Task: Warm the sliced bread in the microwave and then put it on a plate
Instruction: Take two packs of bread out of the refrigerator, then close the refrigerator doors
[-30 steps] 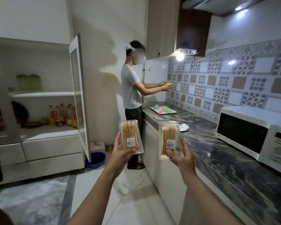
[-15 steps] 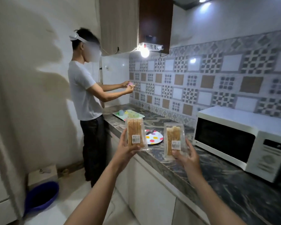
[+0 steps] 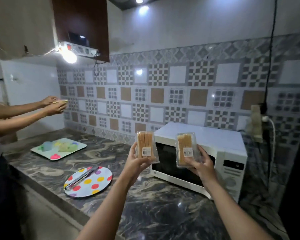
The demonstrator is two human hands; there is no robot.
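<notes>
Above the dark marble surface point(image 3: 163, 210), left hand point(image 3: 137, 162) grips one clear pack of sliced bread point(image 3: 145, 146); right hand point(image 3: 200, 164) grips a second pack point(image 3: 185, 149). Both held upright before the microwave point(image 3: 215, 153), door shut. Step: bread fetched, not yet loaded. Next calls for freeing one hand to open the door. Spotted plate point(image 3: 92, 182) lies near, tongs point(image 3: 81, 177) on it.

Both arms outstretched, raised; left hand point(image 3: 135, 163) and right hand point(image 3: 201, 165) each in closed grip.
</notes>
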